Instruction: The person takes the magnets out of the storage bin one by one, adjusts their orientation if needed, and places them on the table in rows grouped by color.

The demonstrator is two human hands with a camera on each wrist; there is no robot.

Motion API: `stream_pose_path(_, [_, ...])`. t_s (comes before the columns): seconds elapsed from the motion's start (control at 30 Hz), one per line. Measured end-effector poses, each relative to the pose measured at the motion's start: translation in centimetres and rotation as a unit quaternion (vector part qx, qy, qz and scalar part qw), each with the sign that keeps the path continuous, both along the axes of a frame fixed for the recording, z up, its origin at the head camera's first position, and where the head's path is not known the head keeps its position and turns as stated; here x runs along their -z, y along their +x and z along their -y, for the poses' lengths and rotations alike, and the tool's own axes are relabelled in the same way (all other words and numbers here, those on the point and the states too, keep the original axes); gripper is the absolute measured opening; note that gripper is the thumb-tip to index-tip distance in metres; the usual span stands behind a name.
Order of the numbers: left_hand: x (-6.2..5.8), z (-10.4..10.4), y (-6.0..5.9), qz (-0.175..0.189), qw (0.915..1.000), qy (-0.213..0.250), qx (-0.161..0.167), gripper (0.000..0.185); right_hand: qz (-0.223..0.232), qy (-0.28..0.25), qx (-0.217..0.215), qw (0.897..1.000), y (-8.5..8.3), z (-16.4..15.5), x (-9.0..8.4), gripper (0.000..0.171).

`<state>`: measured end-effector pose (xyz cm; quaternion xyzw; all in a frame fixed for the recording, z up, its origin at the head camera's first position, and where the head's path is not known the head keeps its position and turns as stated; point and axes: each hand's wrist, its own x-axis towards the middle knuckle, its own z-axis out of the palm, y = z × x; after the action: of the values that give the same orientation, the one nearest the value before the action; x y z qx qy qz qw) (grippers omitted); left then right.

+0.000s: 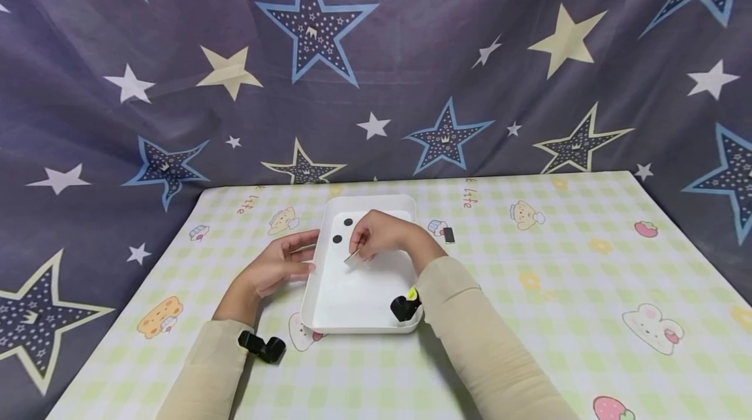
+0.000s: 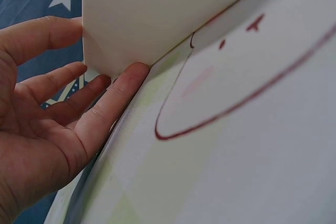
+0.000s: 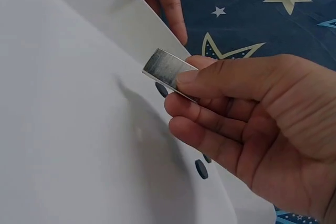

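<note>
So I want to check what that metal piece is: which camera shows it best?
The right wrist view: the flat metal piece fills the frame, pinched by the right hand. The head view shows it as a tiny sliver over the tray. The left wrist view misses it.

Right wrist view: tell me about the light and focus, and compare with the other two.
Right wrist view: the metal plate is sharp and throws a soft shadow on the tray. Left wrist view: the tray wall is close and slightly soft. Head view: even light, wide-angle bending at the edges.
</note>
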<state>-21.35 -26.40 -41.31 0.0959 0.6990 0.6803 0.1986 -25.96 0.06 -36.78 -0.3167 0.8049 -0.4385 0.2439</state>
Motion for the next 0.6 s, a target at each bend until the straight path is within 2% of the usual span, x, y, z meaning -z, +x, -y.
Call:
stream_pose_path(0.33, [0.0, 0.0, 0.0, -0.001, 1.0000, 0.004, 0.004, 0.081, -0.013, -0.022, 0.008, 1.000, 0.0, -1.6, -1.2, 0.014])
stream_pose_path(0.6, [0.0, 0.1, 0.0, -0.003, 1.0000, 0.007, 0.005, 0.081, -0.024, -0.043, 0.018, 0.999, 0.4, -2.9, -1.4, 0.014])
